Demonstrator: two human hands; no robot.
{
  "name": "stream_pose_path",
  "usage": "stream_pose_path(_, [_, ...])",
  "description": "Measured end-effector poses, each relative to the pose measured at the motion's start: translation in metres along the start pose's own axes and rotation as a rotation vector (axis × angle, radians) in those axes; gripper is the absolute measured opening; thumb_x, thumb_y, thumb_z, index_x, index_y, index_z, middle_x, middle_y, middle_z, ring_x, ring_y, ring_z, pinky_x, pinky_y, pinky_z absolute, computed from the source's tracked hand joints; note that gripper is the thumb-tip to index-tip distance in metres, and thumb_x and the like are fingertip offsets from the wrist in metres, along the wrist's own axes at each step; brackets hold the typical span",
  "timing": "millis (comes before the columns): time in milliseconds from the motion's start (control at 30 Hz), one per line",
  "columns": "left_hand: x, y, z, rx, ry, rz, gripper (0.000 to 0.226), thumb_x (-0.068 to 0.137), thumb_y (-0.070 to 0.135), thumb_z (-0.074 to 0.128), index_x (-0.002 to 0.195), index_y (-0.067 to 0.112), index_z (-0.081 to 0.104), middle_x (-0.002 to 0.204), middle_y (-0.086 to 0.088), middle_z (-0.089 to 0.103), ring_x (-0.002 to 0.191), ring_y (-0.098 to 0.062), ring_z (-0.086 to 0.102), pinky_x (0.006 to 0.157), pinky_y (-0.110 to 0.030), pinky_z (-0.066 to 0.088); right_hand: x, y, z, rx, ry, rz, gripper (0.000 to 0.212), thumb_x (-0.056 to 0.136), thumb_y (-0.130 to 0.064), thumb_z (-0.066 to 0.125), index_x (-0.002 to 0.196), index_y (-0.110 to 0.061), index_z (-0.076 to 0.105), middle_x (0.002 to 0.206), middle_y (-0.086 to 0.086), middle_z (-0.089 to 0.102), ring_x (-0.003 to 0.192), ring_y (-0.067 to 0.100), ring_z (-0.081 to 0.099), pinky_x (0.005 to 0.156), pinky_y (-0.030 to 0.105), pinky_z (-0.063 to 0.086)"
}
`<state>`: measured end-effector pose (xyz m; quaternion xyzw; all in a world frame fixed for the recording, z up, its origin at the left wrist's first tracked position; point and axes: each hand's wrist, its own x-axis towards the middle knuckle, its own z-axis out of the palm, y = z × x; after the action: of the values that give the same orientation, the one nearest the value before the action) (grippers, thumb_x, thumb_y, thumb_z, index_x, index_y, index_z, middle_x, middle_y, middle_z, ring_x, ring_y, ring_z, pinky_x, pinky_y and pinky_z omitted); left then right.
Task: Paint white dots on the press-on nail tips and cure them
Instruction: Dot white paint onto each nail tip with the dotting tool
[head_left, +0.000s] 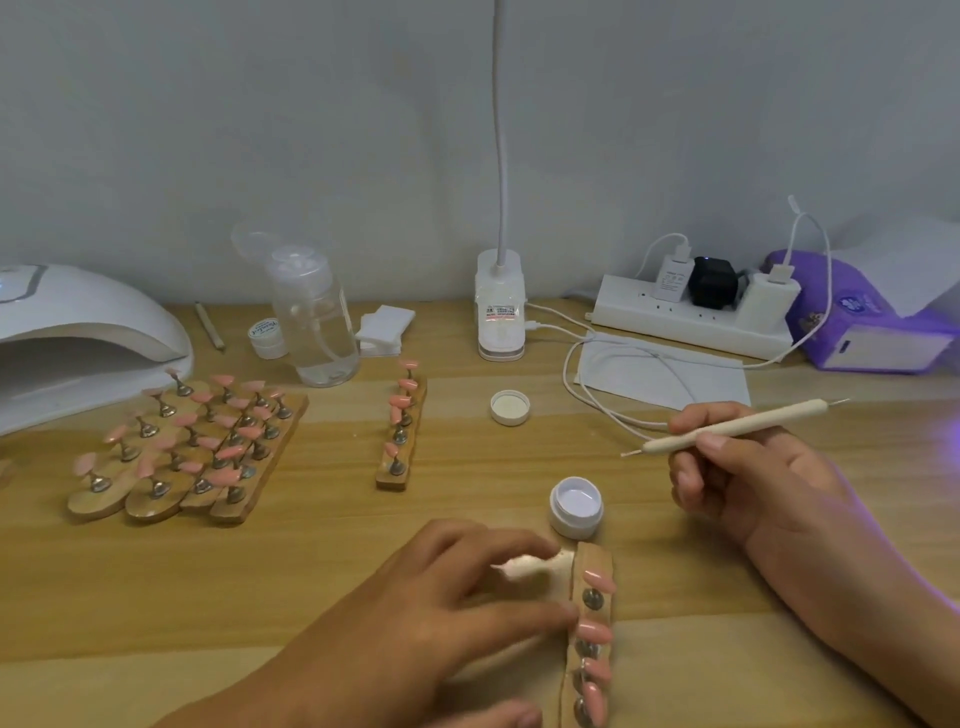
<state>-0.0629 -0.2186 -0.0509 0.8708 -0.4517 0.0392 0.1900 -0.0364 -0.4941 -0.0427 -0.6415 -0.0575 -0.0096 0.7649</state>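
A wooden strip (592, 561) carrying several pink nail tips (595, 631) on metal stands lies at the near edge. My left hand (441, 597) rests beside it, fingertips touching its left side, with a small white wad (524, 566) under the fingers. My right hand (748, 478) holds a cream dotting pen (737, 426) above the table, tip pointing left. An open white gel pot (576, 506) stands just beyond the strip, and its lid (510, 407) lies farther back.
A white curing lamp (78, 332) sits at far left, with several more strips of pink tips (192, 447) before it and one strip (402, 431) mid-table. Behind stand a clear pump bottle (314, 322), small jar (267, 338), cotton pads (384, 327), lamp base (500, 306), power strip (691, 317) and cables.
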Motion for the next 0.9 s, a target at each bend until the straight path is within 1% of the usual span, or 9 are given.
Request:
stream_pose_path(67, [-0.001, 0.000, 0.001, 0.063, 0.005, 0.037, 0.036, 0.096, 0.041, 0.042, 0.128, 0.051, 0.052, 0.136, 0.018, 0.048, 0.112, -0.003, 0.045, 0.088, -0.016, 0.048, 0.002, 0.000, 0.001, -0.042, 0.045, 0.001, 0.006, 0.079, -0.024, 0.068, 0.082, -0.022, 0.072, 0.063, 0.005, 0.056, 0.061, 0.012, 0.051, 0.056, 0.019, 0.048])
stream_pose_path(167, [0.000, 0.003, -0.001, 0.084, 0.022, 0.028, 0.033, 0.095, 0.047, 0.041, 0.124, 0.056, 0.051, 0.130, 0.019, 0.053, 0.108, -0.003, 0.048, 0.078, -0.013, 0.050, 0.006, 0.000, 0.002, -0.062, 0.106, 0.006, 0.017, 0.077, -0.031, 0.059, 0.079, -0.021, 0.072, 0.066, 0.004, 0.059, 0.060, 0.010, 0.053, 0.056, 0.018, 0.048])
stream_pose_path(333, [0.001, 0.009, -0.003, 0.122, 0.109, 0.025, 0.028, 0.089, 0.036, 0.049, 0.109, 0.050, 0.063, 0.110, 0.014, 0.063, 0.095, -0.006, 0.059, 0.067, -0.017, 0.051, 0.006, -0.001, 0.006, -0.112, 0.090, 0.037, 0.014, 0.077, -0.029, 0.060, 0.077, -0.022, 0.072, 0.069, 0.004, 0.062, 0.062, 0.010, 0.058, 0.058, 0.019, 0.051])
stream_pose_path(433, [-0.001, 0.010, -0.005, 0.126, 0.132, 0.042, 0.035, 0.095, 0.026, 0.040, 0.106, 0.046, 0.067, 0.113, 0.011, 0.066, 0.099, -0.009, 0.056, 0.071, -0.020, 0.053, 0.008, -0.008, 0.012, -0.113, 0.119, 0.103, 0.015, 0.077, -0.031, 0.061, 0.079, -0.023, 0.073, 0.072, 0.005, 0.063, 0.065, 0.010, 0.059, 0.061, 0.020, 0.052])
stream_pose_path(533, [-0.001, 0.006, -0.009, 0.077, 0.007, 0.065, 0.029, 0.089, 0.042, 0.045, 0.111, 0.051, 0.062, 0.133, 0.015, 0.057, 0.112, -0.007, 0.057, 0.079, -0.016, 0.051, 0.016, -0.007, 0.020, -0.012, 0.239, 0.135, 0.017, 0.086, -0.026, 0.058, 0.080, -0.024, 0.074, 0.070, 0.001, 0.060, 0.063, 0.007, 0.057, 0.057, 0.017, 0.050])
stream_pose_path(633, [-0.001, 0.006, -0.010, 0.036, -0.056, 0.071, 0.027, 0.088, 0.046, 0.045, 0.108, 0.048, 0.063, 0.141, 0.020, 0.048, 0.118, -0.001, 0.054, 0.082, -0.011, 0.047, 0.014, -0.003, 0.026, 0.030, 0.316, 0.062, 0.023, 0.096, -0.017, 0.051, 0.087, -0.019, 0.073, 0.070, -0.001, 0.061, 0.065, 0.005, 0.057, 0.060, 0.016, 0.051])
stream_pose_path(767, [0.003, 0.013, -0.003, 0.026, -0.037, 0.066, 0.021, 0.083, 0.043, 0.056, 0.101, 0.042, 0.065, 0.130, 0.028, 0.054, 0.111, 0.004, 0.056, 0.080, -0.009, 0.046, 0.009, 0.000, 0.028, 0.029, 0.329, 0.013, 0.030, 0.097, -0.016, 0.050, 0.083, -0.021, 0.077, 0.069, 0.001, 0.060, 0.066, 0.006, 0.058, 0.061, 0.017, 0.051])
stream_pose_path(833, [0.009, 0.017, 0.000, 0.005, 0.004, 0.037, 0.019, 0.085, 0.033, 0.051, 0.096, 0.036, 0.066, 0.121, 0.026, 0.058, 0.106, 0.004, 0.057, 0.077, -0.012, 0.048, 0.009, -0.001, 0.027, 0.038, 0.332, 0.007, 0.032, 0.097, -0.016, 0.050, 0.082, -0.022, 0.077, 0.066, 0.001, 0.059, 0.064, 0.007, 0.056, 0.060, 0.017, 0.051])
stream_pose_path(900, [0.016, 0.018, 0.002, -0.117, 0.055, -0.023, 0.016, 0.089, 0.019, 0.053, 0.097, 0.029, 0.064, 0.119, 0.024, 0.057, 0.109, 0.010, 0.048, 0.084, -0.011, 0.042, 0.009, 0.000, 0.025, 0.042, 0.344, 0.002, 0.033, 0.098, -0.017, 0.050, 0.080, -0.023, 0.076, 0.064, 0.001, 0.058, 0.063, 0.008, 0.054, 0.058, 0.016, 0.049])
